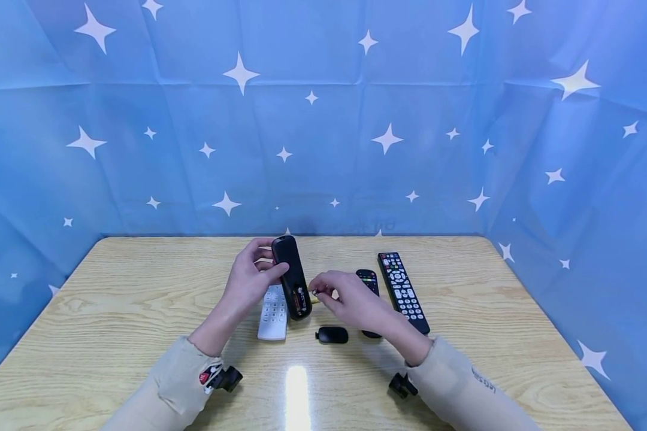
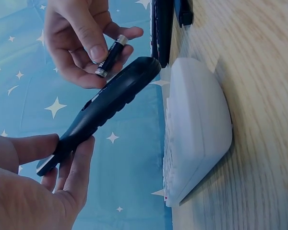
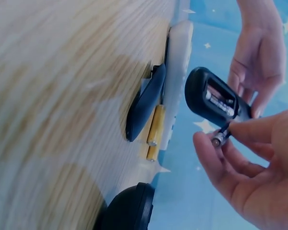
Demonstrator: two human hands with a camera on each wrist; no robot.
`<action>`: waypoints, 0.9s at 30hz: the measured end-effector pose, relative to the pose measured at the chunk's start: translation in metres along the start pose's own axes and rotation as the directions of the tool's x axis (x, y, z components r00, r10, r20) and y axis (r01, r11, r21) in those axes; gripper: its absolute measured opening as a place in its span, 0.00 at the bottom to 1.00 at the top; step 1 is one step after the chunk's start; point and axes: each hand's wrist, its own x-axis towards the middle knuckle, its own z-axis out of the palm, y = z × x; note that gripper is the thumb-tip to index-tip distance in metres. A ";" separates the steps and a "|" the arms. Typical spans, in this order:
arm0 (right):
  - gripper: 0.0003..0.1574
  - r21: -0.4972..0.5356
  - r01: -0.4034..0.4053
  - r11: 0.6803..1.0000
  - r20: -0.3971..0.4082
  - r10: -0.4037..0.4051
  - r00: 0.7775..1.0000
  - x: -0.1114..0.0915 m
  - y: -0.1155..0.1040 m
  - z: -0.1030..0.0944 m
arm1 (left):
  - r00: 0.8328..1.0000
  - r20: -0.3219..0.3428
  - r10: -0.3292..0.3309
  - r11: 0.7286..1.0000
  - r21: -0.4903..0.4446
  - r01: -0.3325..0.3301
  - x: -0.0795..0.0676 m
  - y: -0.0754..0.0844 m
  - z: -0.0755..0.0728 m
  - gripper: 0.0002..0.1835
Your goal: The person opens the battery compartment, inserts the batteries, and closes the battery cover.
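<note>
My left hand [image 1: 248, 275] grips a black remote control [image 1: 290, 263] by its upper end, back side facing up and tilted above the table. Its battery compartment [image 3: 220, 99] is uncovered, and a battery lies inside. Between thumb and fingers, my right hand [image 1: 358, 302] pinches a dark battery [image 2: 112, 56] with silver ends, close beside the compartment. Below them on the table lies the small black battery cover [image 1: 332, 335]. Two yellow batteries [image 3: 156, 127] lie near it, mostly hidden in the head view.
A white remote [image 1: 272, 317] lies under and left of the held one. Right of centre, a smaller black remote [image 1: 368, 279] is partly covered by my right arm. Farther right rests a long black remote [image 1: 401, 284]. A blue starry curtain [image 1: 323, 120] stands behind the wooden table [image 1: 140, 287].
</note>
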 end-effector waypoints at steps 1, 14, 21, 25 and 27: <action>0.12 0.004 0.006 1.000 -0.003 -0.006 1.000 0.000 -0.001 0.000 | 1.000 -0.001 -0.002 1.000 -0.002 0.002 0.000 0.000 0.000 0.26; 0.09 0.027 0.001 1.000 -0.034 0.000 0.999 -0.002 -0.009 0.005 | 1.000 -0.011 -0.018 0.998 -0.053 0.017 -0.001 -0.001 0.002 0.26; 0.07 -0.022 0.021 1.000 -0.082 -0.023 0.996 -0.002 -0.012 0.008 | 0.999 -0.012 -0.030 0.997 -0.073 0.029 -0.001 -0.001 0.002 0.27; 0.07 -0.054 0.040 0.998 -0.107 -0.045 0.993 -0.002 -0.014 0.009 | 0.999 -0.014 -0.033 0.996 -0.085 0.031 0.000 -0.001 0.002 0.27; 0.08 -0.063 0.046 0.997 -0.106 -0.053 0.993 -0.002 -0.015 0.009 | 0.999 -0.017 -0.034 0.996 -0.087 0.032 0.000 0.000 0.002 0.26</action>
